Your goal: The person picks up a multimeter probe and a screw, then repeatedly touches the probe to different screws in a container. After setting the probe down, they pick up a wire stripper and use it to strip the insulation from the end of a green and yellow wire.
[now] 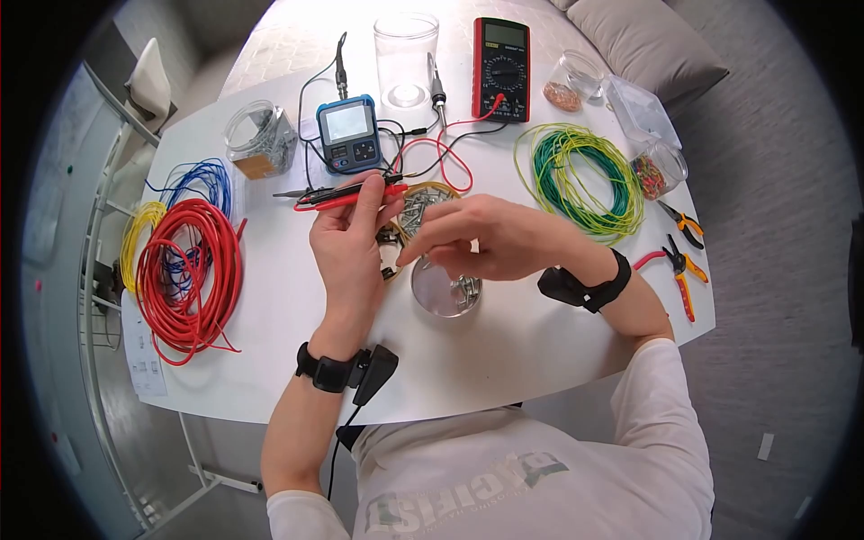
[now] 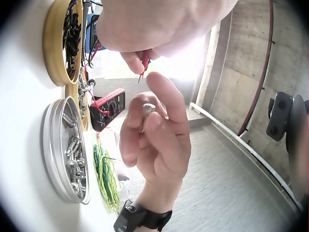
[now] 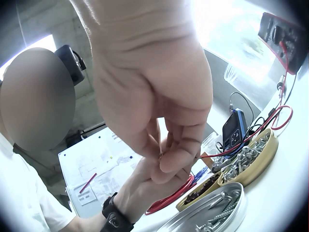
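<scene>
My left hand [image 1: 349, 247] grips the red and black multimeter test probes, the black probe [image 1: 335, 193] pointing left in the head view. In the left wrist view the bare metal tip of the red probe [image 2: 145, 62] sticks out from my fingers toward my right hand. My right hand [image 1: 490, 236] pinches a small silvery screw [image 2: 148, 109] between thumb and fingers, its body mostly hidden. Below the hands stand a round metal tin [image 2: 47, 145] with several silver screws, a yellowish dish of silver screws [image 3: 271, 151] and another of dark screws [image 2: 54, 53].
Behind the hands are a red multimeter [image 1: 504, 72], a blue handheld tester [image 1: 349, 135], a soldering iron [image 1: 437, 90] and a clear jar [image 1: 405, 54]. Coils of red wire [image 1: 189, 279] lie left, green wire [image 1: 576, 180] right. Wire strippers [image 1: 679, 279] lie near the right edge.
</scene>
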Tool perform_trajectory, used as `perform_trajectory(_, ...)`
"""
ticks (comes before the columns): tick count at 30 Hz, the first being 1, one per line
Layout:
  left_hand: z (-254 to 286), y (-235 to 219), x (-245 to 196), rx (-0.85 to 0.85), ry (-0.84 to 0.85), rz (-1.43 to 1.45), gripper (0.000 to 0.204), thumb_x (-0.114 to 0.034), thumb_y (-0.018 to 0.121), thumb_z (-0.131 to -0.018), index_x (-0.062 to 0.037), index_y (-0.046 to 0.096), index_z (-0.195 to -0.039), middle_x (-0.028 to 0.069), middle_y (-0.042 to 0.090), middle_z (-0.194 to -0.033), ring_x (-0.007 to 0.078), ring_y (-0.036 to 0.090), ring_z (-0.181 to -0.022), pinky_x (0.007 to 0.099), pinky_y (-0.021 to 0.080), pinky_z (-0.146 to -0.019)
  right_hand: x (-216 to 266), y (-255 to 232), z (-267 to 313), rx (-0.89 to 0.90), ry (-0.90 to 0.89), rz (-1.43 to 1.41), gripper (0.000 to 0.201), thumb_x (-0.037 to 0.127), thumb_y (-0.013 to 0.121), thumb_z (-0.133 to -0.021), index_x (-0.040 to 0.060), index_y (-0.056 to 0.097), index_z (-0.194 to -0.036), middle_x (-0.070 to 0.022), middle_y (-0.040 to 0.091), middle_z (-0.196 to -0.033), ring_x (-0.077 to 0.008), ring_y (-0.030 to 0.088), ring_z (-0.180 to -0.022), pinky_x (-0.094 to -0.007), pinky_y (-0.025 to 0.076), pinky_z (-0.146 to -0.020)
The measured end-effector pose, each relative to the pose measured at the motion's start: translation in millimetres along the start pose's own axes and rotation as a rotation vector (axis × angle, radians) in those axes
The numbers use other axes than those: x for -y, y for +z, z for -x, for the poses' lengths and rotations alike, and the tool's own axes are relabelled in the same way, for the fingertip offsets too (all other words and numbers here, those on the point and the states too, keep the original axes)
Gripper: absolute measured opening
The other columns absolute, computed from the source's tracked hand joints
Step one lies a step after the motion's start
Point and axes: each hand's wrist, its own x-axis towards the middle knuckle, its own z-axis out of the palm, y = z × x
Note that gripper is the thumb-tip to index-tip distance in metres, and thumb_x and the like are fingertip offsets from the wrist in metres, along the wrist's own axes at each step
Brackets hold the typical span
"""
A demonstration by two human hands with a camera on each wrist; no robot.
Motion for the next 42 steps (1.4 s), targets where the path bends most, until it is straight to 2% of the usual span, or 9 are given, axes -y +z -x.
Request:
perform_trajectory(2,-0.6,-0.8,1.4,0.01,0.006,0.003,0.023,-0.014,0.064,-0.092,0.0029,0.063,-0.107,0.0102,0.067,-0.095,0.0156,0.067,-0.083,0.0248,0.057,-0.074,-15.5,-1.0,-1.4,-0.204,-0.048,-0.247,0.022,0.002,0.052,-0.09,0.0051,0.065,-0.108,-0.0035,0.059,-0.078,-0.012,0.063,-0.067,-0.0265,0.049,-0.058)
perform_trajectory(3,-0.9,-1.0,2.0,0.012,0.011,0.006,0.022,-0.014,0.064,-0.092,0.0029,0.063,-0.107,0.0099,0.067,-0.094,0.0154,0.067,-0.083,0.0248,0.057,-0.074,-13.7,-7.5,0.5,-0.21,0.069,-0.33,0.021,0.002,0.051,-0.091,0.0029,0.064,-0.107,-0.0014,0.061,-0.08,-0.0076,0.064,-0.069,-0.022,0.049,-0.059)
perform_trajectory(4,-1.2,-0.9,2.2,0.014,0.017,0.01,0.022,-0.014,0.064,-0.092,0.0028,0.063,-0.106,0.0096,0.067,-0.094,0.0151,0.067,-0.083,0.0247,0.057,-0.074,-17.5,-10.9,-0.4,-0.211,0.068,-0.329,0.021,0.002,0.051,-0.091,0.0029,0.064,-0.107,-0.0014,0.061,-0.08,-0.0076,0.064,-0.069,-0.022,0.049,-0.059)
perform_trajectory(7,-1.6,-0.7,2.1,0.021,0.013,0.003,0.021,-0.013,0.064,-0.092,0.0031,0.063,-0.106,0.0092,0.066,-0.093,0.0151,0.067,-0.083,0.0245,0.058,-0.074,-27.1,-15.6,-3.7,-0.443,0.155,-0.497,0.02,0.004,0.05,-0.095,-0.0018,0.062,-0.109,-0.0034,0.065,-0.089,-0.0085,0.064,-0.076,-0.0208,0.051,-0.062)
perform_trajectory(10,-0.8,0.0,1.8,0.031,-0.001,0.003,0.02,-0.011,0.064,-0.092,0.0034,0.063,-0.106,0.0093,0.066,-0.093,0.0152,0.067,-0.083,0.0243,0.058,-0.074,-38.4,-12.9,-6.7,-0.496,0.128,-0.501,0.022,0.007,0.052,-0.096,-0.0025,0.061,-0.114,-0.0053,0.066,-0.094,-0.0096,0.064,-0.083,-0.022,0.052,-0.068)
perform_trajectory(13,0.1,0.9,1.0,0.042,-0.009,0.011,0.02,-0.01,0.063,-0.092,0.0037,0.063,-0.106,0.0095,0.066,-0.093,0.0153,0.067,-0.084,0.0243,0.058,-0.074,-41.9,-9.5,-8.2,-0.536,0.131,-0.565,0.022,0.012,0.053,-0.095,-0.0018,0.063,-0.11,-0.0065,0.066,-0.097,-0.013,0.065,-0.087,-0.0252,0.054,-0.075)
perform_trajectory(17,0.6,0.5,1.3,0.069,-0.009,0.015,0.019,-0.01,0.063,-0.092,0.0035,0.063,-0.106,0.0095,0.067,-0.095,0.0149,0.067,-0.084,0.0236,0.057,-0.075,-40.0,-10.5,-8.7,-0.498,0.163,-0.585,0.025,0.013,0.055,-0.095,-0.0017,0.062,-0.113,-0.0082,0.066,-0.099,-0.0143,0.065,-0.09,-0.0258,0.054,-0.078)
perform_trajectory(19,1.0,0.5,1.1,0.092,-0.013,-0.018,0.019,-0.009,0.063,-0.092,0.0029,0.063,-0.107,0.0093,0.067,-0.095,0.0144,0.067,-0.085,0.0226,0.056,-0.076,-42.2,-8.3,-9.0,-0.412,0.191,-0.65,0.032,0.015,0.055,-0.097,-0.0021,0.057,-0.124,-0.0105,0.067,-0.106,-0.013,0.065,-0.093,-0.0258,0.055,-0.082)
perform_trajectory(42,4.0,3.1,-2.6,0.104,-0.038,-0.057,0.024,-0.013,0.064,-0.092,0.0011,0.062,-0.111,0.0093,0.066,-0.099,0.0133,0.066,-0.085,0.0215,0.055,-0.077,-37.2,-11.1,-6.8,-0.377,0.177,-0.697,0.033,0.017,0.051,-0.099,-0.0038,0.056,-0.124,-0.013,0.065,-0.109,-0.0185,0.066,-0.098,-0.0293,0.058,-0.082)
